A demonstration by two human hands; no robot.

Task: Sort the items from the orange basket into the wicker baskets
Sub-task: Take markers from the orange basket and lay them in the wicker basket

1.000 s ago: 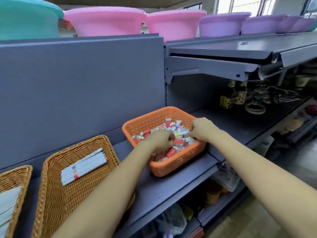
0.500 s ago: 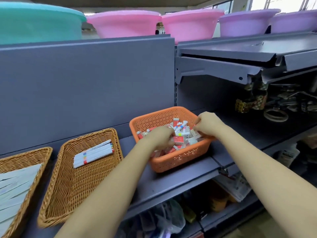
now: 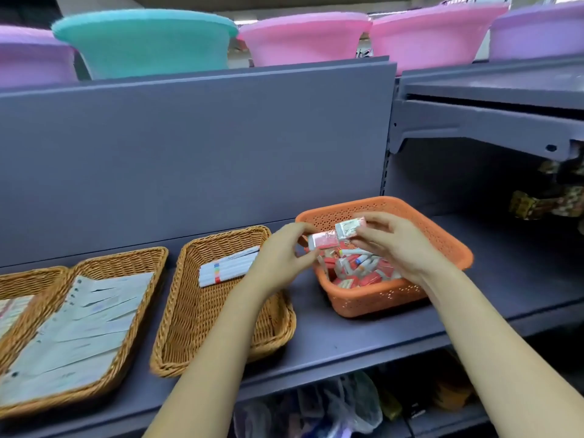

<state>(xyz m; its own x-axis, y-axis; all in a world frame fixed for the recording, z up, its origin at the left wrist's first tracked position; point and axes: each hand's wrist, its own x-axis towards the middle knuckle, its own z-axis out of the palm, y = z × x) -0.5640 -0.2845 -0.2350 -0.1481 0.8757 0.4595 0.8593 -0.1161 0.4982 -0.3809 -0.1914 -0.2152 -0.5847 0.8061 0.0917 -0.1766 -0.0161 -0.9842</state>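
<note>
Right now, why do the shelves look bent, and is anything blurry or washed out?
Head view: the wide-angle lens bows the grey shelf edges; both hands and the small pink packets they hold over the orange basket look slightly smeared; the wicker baskets stay fairly sharp; daylight behind the plastic basins is washed out.

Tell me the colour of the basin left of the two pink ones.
The basin is teal, seen in the head view.
</note>
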